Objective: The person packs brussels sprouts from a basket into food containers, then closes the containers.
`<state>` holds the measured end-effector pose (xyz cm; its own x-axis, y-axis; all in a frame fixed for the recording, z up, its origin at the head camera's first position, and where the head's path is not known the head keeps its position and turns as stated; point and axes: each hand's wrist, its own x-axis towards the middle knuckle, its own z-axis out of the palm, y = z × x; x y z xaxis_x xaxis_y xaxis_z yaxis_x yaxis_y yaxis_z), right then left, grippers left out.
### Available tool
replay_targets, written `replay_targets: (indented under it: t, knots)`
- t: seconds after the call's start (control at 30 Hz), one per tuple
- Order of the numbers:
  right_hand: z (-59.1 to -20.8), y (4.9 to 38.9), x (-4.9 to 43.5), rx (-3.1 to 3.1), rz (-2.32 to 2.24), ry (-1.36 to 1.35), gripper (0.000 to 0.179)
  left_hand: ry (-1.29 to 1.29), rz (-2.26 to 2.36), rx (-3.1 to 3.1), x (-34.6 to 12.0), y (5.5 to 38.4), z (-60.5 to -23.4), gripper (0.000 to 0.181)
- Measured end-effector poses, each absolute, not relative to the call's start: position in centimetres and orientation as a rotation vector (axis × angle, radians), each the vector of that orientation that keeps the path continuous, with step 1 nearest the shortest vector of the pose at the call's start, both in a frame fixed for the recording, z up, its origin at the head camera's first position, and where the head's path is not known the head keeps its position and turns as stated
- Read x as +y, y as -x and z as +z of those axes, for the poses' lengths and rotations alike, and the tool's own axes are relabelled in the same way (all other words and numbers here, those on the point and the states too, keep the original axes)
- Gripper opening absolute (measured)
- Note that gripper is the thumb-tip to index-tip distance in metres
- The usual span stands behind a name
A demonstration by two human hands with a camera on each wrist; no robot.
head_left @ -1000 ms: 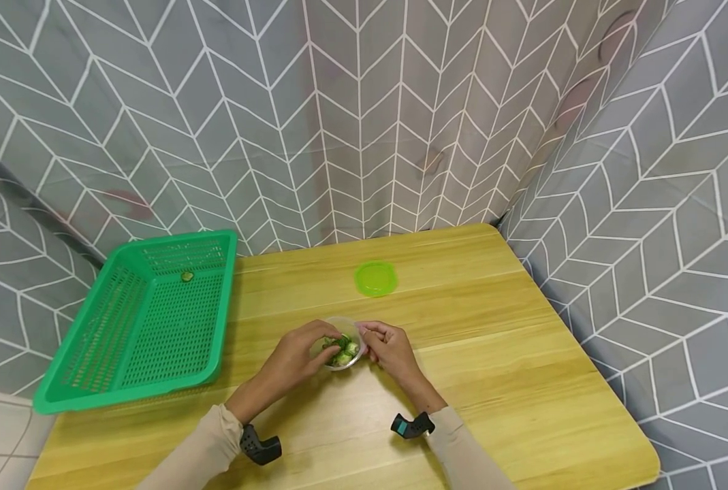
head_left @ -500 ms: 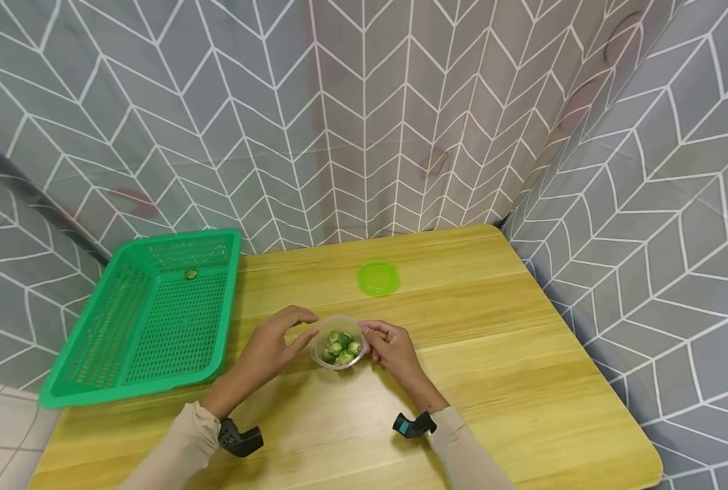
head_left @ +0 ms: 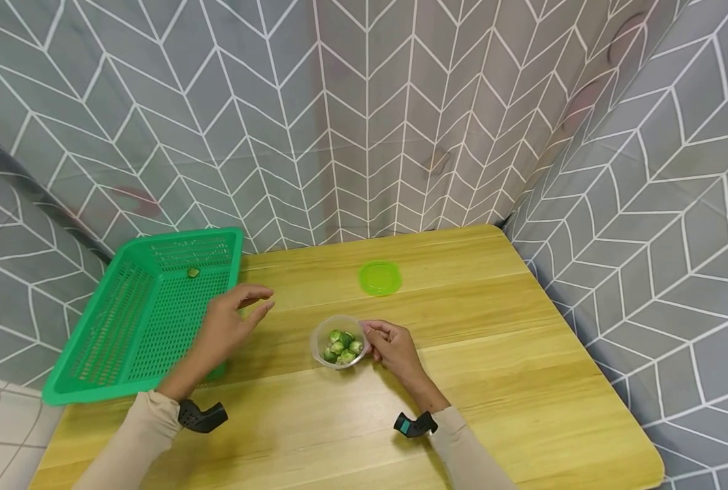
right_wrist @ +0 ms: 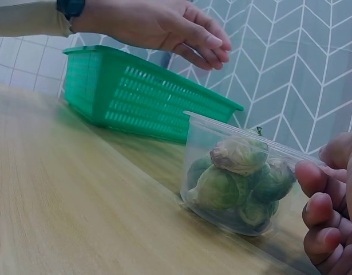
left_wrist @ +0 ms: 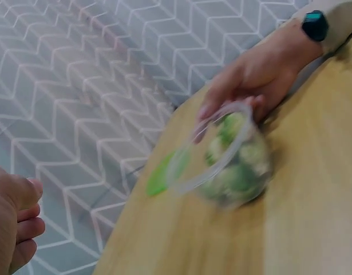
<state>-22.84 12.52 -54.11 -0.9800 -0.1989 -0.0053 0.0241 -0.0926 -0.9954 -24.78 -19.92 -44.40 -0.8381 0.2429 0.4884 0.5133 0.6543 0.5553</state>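
A clear plastic tub (head_left: 322,332) stands on the wooden table with several Brussels sprouts (head_left: 341,347) inside. My right hand (head_left: 394,348) pinches the tub's rim from the right, thumb on top, as the right wrist view also shows. Away to the tub's left, my left hand (head_left: 231,321) is raised beside the green basket (head_left: 114,325), its fingers relaxed and holding nothing. One Brussels sprout (head_left: 193,272) lies at the far end of that basket. In the right wrist view the left hand (right_wrist: 170,28) appears above the basket's edge.
A bright green lid (head_left: 380,278) lies flat on the table (head_left: 492,367) behind the tub. Grey patterned curtains (head_left: 364,122) hang behind the table and along its sides. The basket takes up the table's left end.
My left hand came out of the tub, uncovering the sprouts, and moved left to the basket's near side. My right hand kept its grip on the rim.
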Motion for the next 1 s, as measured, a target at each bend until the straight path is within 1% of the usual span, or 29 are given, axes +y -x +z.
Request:
replay_targets:
  t: [0.17,0.37,0.6,1.0]
  knots:
    - [-54.4,22.8,12.4,2.068,-2.213,0.198,0.032,0.485,-1.063,-2.547,-22.5,25.9,-43.5,0.024]
    - [-54.5,22.8,12.4,2.096,-2.21,0.2,0.035,0.394,-1.101,-2.557,-25.0,27.4,-43.5,0.025]
    - [-54.6,22.8,12.4,2.126,-2.178,0.188,0.035,0.3,-1.071,-2.542,-27.6,29.4,-44.1,0.03]
    - [-54.5,23.1,12.6,2.088,-2.175,0.166,0.03,0.153,-1.003,-2.555,-31.3,32.6,-45.9,0.033]
